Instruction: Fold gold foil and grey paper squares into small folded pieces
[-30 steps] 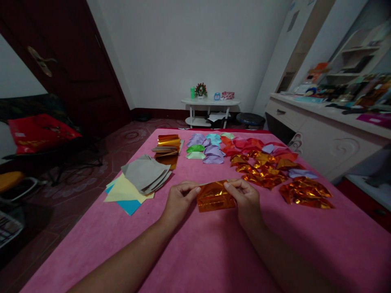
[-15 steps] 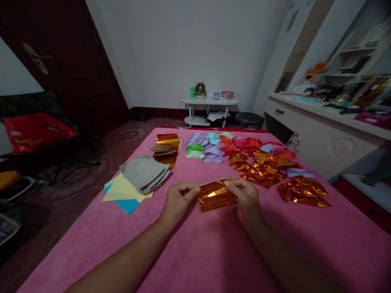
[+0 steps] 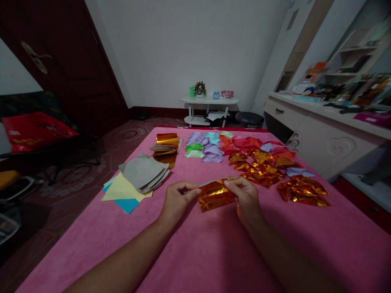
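Note:
Between my two hands is a shiny gold foil paper (image 3: 216,196), creased lengthwise, with a pale strip showing along its top edge. My left hand (image 3: 180,198) pinches its left end between thumb and fingers. At the upper right corner my right hand (image 3: 244,196) grips it the same way, thumb on the gold face. Folded gold foil pieces (image 3: 259,169) lie beyond my right hand, and another gold cluster (image 3: 302,190) sits farther right. Left of my left hand is a fanned stack of grey paper sheets (image 3: 143,173).
Yellow paper (image 3: 122,188) and blue paper (image 3: 127,205) lie by the grey stack on the pink tabletop (image 3: 189,252). Behind are a gold foil stack (image 3: 166,140), folded purple papers (image 3: 212,152) and red ones (image 3: 247,143). A white dresser (image 3: 330,134) stands at right.
Both hands keep their pinch on the gold foil paper. The sheen on its face has shifted slightly; the other papers lie where they were.

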The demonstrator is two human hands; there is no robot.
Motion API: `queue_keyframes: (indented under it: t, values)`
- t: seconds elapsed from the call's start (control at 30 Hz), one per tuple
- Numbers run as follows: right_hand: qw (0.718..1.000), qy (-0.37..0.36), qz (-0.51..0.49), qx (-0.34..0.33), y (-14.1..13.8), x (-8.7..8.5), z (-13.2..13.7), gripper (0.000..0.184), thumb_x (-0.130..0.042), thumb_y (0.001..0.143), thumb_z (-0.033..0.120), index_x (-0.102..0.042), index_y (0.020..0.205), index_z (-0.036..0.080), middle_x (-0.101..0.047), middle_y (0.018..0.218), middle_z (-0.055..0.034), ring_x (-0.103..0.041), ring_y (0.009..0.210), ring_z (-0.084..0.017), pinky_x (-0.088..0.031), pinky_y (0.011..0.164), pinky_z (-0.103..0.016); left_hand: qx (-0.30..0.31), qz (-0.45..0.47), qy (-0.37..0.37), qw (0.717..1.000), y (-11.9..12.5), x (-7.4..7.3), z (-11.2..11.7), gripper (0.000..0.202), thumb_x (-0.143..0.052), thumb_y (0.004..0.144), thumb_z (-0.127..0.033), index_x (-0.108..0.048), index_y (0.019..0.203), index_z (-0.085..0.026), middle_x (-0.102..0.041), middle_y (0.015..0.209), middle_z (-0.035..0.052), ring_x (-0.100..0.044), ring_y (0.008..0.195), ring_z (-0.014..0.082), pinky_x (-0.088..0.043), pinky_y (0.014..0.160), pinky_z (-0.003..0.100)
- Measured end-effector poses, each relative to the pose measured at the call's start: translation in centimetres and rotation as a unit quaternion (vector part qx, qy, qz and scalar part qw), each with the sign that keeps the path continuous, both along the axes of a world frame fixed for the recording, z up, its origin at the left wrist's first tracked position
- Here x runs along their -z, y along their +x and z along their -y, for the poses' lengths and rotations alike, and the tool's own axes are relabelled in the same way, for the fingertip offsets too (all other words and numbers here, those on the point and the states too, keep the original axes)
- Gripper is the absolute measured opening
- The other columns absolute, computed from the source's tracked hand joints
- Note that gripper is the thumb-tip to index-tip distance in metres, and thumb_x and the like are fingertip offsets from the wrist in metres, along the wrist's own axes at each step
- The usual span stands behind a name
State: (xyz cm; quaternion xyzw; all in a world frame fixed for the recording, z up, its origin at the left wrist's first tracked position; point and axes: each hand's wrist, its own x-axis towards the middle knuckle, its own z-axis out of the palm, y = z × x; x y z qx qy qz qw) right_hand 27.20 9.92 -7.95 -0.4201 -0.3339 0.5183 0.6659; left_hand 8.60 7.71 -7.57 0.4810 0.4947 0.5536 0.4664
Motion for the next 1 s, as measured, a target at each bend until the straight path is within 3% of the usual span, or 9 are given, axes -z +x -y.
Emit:
queue_keyframes:
  t: [0.63, 0.83, 1.0]
  values:
    - [1.0, 0.006, 0.013, 0.006, 0.0, 0.0, 0.2, 0.025, -0.083, 0.054, 0.025, -0.059, 0.055, 0.016, -0.065, 0.074, -0.0009, -0.059, 0.066, -0.014, -0.046, 0.062, -0.027, 0.002, 0.064, -0.037, 0.997, 0.2, 0.1, -0.1, 0.019, -0.078, 0.06, -0.022, -0.062, 0.064, -0.011, -0.067, 0.061, 0.0025, -0.059, 0.054, 0.0103, -0.046, 0.054, 0.02]
    - [0.996, 0.043, 0.061, 0.04, -0.5, -0.5, 0.3, 0.025, -0.082, 0.055, 0.026, -0.059, 0.056, 0.017, -0.066, 0.071, -0.0007, -0.06, 0.066, -0.014, -0.049, 0.065, -0.028, -0.01, 0.052, -0.016, 0.998, 0.1, -0.1, -0.3, 0.02, -0.076, 0.061, -0.022, -0.059, 0.066, -0.012, -0.064, 0.061, 0.0002, -0.055, 0.053, 0.0081, -0.043, 0.052, 0.018]
    - [0.989, 0.023, 0.143, 0.031, -0.3, -0.9, -0.6, 0.024, -0.078, 0.059, 0.033, -0.058, 0.057, 0.019, -0.068, 0.072, -0.0015, -0.061, 0.064, -0.015, -0.05, 0.06, -0.028, -0.01, 0.027, -0.003, 1.0, 0.2, -0.6, -0.6, 0.015, -0.072, 0.064, -0.022, -0.064, 0.072, -0.013, -0.063, 0.062, 0.0, -0.054, 0.053, 0.0089, -0.042, 0.052, 0.019]
